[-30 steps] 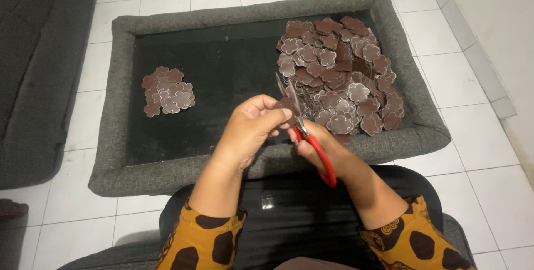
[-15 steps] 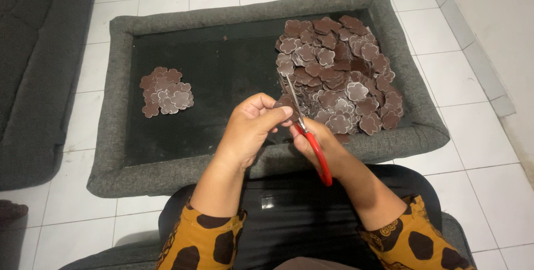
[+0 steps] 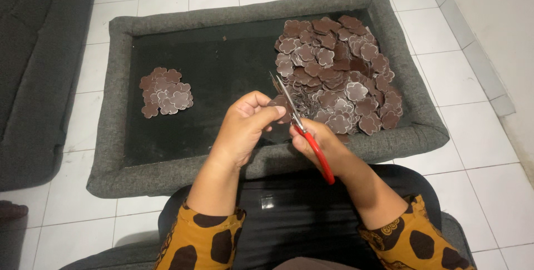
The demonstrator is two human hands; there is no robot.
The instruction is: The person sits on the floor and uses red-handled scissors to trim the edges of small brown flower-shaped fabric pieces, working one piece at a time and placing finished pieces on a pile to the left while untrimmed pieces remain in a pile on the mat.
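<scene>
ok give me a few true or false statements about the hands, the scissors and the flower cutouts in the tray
1. The right hand holds red-handled scissors. True.
2. The left hand is empty. False: it pinches a brown flower cutout at the blades.
3. The bigger pile lies on the tray's right side. True.
4. The smaller pile sits on the floor tiles. False: it lies inside the grey tray, on the left.

flower piece (image 3: 278, 103) mostly hidden by fingers (image 3: 261, 115)
</scene>
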